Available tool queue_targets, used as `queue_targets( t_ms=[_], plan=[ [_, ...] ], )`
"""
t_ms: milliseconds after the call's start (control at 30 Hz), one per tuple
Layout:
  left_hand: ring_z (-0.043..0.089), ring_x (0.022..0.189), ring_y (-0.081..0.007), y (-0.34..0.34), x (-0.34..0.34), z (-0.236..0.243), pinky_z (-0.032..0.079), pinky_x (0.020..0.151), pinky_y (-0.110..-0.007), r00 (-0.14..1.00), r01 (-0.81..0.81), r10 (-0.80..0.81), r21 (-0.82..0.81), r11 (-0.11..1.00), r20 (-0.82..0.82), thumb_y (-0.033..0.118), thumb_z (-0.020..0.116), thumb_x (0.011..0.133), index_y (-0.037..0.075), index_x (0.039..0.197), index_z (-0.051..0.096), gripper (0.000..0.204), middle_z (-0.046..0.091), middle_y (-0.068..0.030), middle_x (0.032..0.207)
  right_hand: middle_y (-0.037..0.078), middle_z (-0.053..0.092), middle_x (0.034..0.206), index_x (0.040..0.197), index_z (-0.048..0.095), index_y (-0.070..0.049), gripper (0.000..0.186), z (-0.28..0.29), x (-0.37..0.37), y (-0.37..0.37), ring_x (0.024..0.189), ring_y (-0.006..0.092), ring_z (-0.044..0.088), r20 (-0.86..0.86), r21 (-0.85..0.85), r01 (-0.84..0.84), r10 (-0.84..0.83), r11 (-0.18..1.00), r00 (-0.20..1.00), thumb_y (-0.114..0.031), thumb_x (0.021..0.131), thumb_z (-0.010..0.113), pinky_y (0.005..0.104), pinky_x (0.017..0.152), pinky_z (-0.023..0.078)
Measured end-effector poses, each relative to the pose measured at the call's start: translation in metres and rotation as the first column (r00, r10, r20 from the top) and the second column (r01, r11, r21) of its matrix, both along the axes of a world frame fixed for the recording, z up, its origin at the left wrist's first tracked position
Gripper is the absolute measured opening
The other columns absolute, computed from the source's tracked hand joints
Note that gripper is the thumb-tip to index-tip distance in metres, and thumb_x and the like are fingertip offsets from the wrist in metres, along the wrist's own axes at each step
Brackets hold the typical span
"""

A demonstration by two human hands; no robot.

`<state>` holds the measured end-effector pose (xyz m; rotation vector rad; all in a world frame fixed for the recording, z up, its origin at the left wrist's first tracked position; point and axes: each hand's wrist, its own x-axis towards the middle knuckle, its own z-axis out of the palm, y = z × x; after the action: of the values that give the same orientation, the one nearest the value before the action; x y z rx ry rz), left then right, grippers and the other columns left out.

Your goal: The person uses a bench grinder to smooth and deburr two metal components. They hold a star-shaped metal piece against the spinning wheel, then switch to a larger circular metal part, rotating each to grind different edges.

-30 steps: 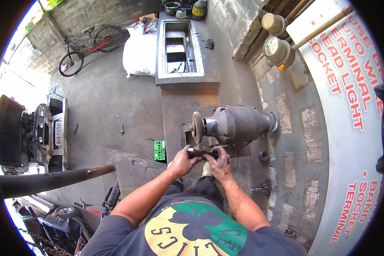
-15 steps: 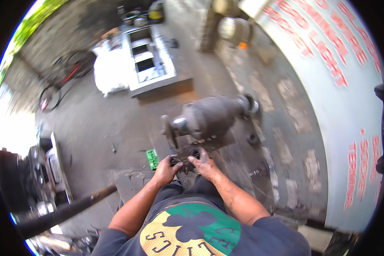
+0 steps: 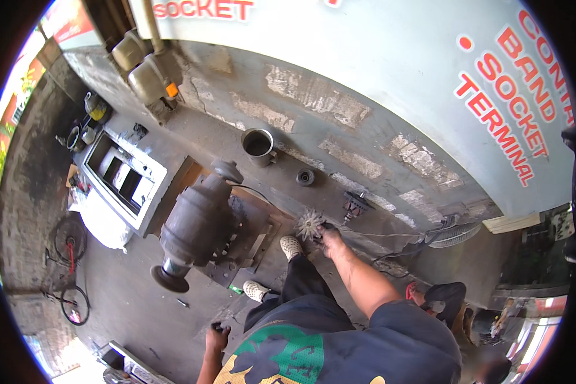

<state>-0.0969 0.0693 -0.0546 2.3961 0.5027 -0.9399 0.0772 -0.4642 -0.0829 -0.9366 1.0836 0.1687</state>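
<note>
My right hand (image 3: 330, 240) reaches forward and right, its blackened fingers closed on a grey metal fan wheel (image 3: 309, 224) with radial blades. The wheel is held out just past my right shoe; whether it touches the ground cannot be told. On the floor beyond lies a dark rotor (image 3: 355, 205) with a shaft. At lower left my left hand (image 3: 216, 338) hangs low beside me, its dark fingers loosely curled and apart, with nothing plain between them. Left of my feet stands a bench grinder (image 3: 198, 221) with a wheel at each end.
By the wall are a metal mug (image 3: 258, 146) and a dark ring-shaped part (image 3: 305, 176). A grey metal frame (image 3: 125, 173) stands beyond the grinder. Bicycles (image 3: 70, 275) lean at far left. A fan guard (image 3: 453, 235) lies right, near another person (image 3: 448, 297) in red sandals.
My view has swung right. Both hands were together at the part beside the grinder; now my right hand alone carries the fan wheel to the right, and my left has dropped away.
</note>
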Motion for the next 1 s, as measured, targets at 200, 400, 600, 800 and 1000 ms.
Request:
queue_targets(
  t_ms=[200, 400, 600, 800, 1000],
  plan=[
    [0.074, 0.110, -0.0366, 0.021, -0.037, 0.035, 0.058, 0.094, -0.043, 0.958, 0.051, 0.012, 0.212, 0.976, -0.286, 0.056, 0.081, 0.083, 0.000, 0.124, 0.070, 0.070, 0.077, -0.0241, 0.110, 0.007, 0.071, 0.123, 0.135, 0.065, -0.012, 0.035, -0.119, 0.091, -0.054, 0.107, 0.0224, 0.067, -0.003, -0.059, 0.136, -0.137, 0.989, 0.991, -0.028, 0.104, 0.068, 0.0460, 0.088, 0.058],
    [0.075, 0.105, -0.0337, -0.018, -0.021, 0.038, 0.058, 0.092, -0.042, 0.974, -0.081, 0.122, 0.213, 0.974, -0.190, 0.049, 0.083, 0.085, 0.005, 0.124, 0.072, 0.059, 0.077, -0.0217, 0.112, 0.011, 0.069, 0.124, 0.134, 0.064, -0.008, 0.046, -0.203, 0.183, -0.096, 0.106, 0.0263, 0.066, -0.093, -0.084, 0.143, -0.151, 0.986, 0.984, -0.039, 0.101, 0.072, 0.0477, 0.092, 0.056],
    [0.075, 0.109, -0.0363, -0.089, 0.024, 0.078, 0.057, 0.095, -0.043, 0.964, -0.203, 0.212, 0.071, 0.977, -0.163, 0.040, 0.076, 0.093, 0.002, 0.130, 0.067, 0.055, 0.077, -0.0235, 0.115, 0.020, 0.070, 0.133, 0.136, 0.064, -0.001, 0.047, -0.166, 0.182, -0.074, 0.118, 0.0316, 0.067, -0.129, -0.524, -0.031, -0.044, 0.851, 0.991, -0.032, 0.101, 0.068, 0.0418, 0.104, 0.049],
    [0.076, 0.103, -0.0337, -0.123, 0.082, 0.072, 0.058, 0.091, -0.041, 0.982, -0.074, 0.080, 0.039, 0.996, -0.172, 0.033, 0.075, 0.094, 0.002, 0.133, 0.064, 0.051, 0.078, -0.0218, 0.114, 0.019, 0.076, 0.108, 0.123, 0.068, -0.002, 0.042, -0.130, 0.080, -0.111, 0.099, 0.0330, 0.071, -0.255, -0.582, -0.410, 0.321, 0.702, 0.912, -0.036, 0.099, 0.069, 0.0446, 0.089, 0.056],
    [0.076, 0.100, -0.0358, -0.118, 0.106, 0.043, 0.058, 0.089, -0.042, 0.977, 0.105, -0.099, 0.022, 0.994, -0.190, 0.036, 0.078, 0.091, 0.001, 0.130, 0.066, 0.054, 0.078, -0.0230, 0.111, 0.002, 0.070, 0.077, 0.102, 0.069, -0.016, 0.027, -0.099, -0.013, -0.148, 0.058, 0.0162, 0.066, -0.278, -0.026, 0.670, -0.649, 0.741, 0.708, -0.043, 0.102, 0.066, 0.0326, 0.048, 0.052]
  ],
)
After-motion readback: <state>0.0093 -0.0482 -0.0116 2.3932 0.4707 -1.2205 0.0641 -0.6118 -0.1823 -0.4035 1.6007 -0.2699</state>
